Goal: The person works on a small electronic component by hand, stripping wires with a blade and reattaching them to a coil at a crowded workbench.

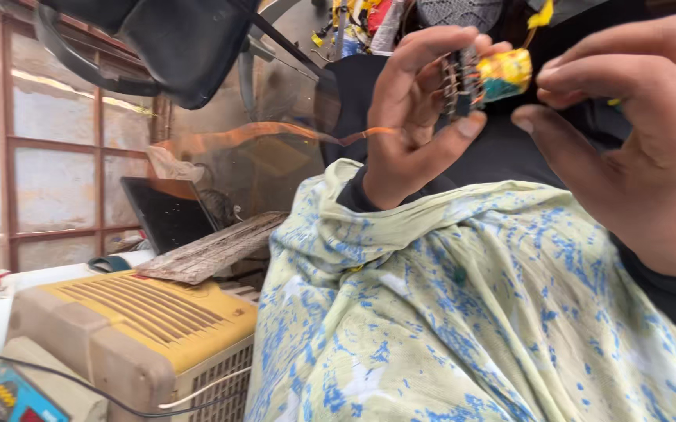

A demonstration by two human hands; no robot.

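Left hand (412,117) fingers pinch small dark coil part w/ yellow tape (482,78), held up close to see. Right hand (635,133) fingers open, just beside it.

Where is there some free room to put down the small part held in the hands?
The widest bare patch is the patterned cloth below the left hand and right hand. The slatted top of the yellow cooler is free between the wood piece and the black cable. Around the small part it is crowded.
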